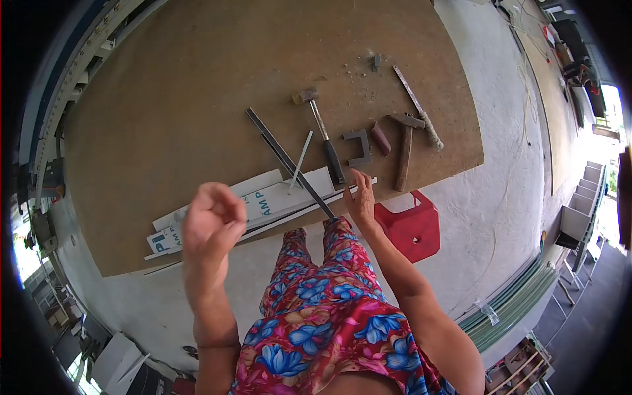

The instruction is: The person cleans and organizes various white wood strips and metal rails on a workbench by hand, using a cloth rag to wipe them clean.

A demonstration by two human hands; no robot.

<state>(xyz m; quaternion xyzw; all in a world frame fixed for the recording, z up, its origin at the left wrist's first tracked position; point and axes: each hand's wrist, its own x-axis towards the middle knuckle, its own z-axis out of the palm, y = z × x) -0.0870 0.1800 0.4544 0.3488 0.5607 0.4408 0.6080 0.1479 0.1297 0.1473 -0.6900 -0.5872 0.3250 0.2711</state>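
Observation:
My left hand (212,220) is raised above the near edge of the brown board (197,99), fingers pinched together; whether it grips anything small I cannot tell. My right hand (361,197) rests with spread fingers on the end of a long white strip (289,210) at the board's near edge. A dark metal bar (289,161) lies diagonally across a white printed panel (263,197), close to my right hand. Just beyond stand a black-handled hammer (322,135) and a thin white rod (301,161).
Farther right on the board lie a metal bracket (359,148), a wooden-handled hammer (404,148), a chisel-like tool (418,108) and a dark red piece (380,138). A red plastic stool (411,224) sits on the concrete floor by my right arm. Green-white panels (513,303) lean lower right.

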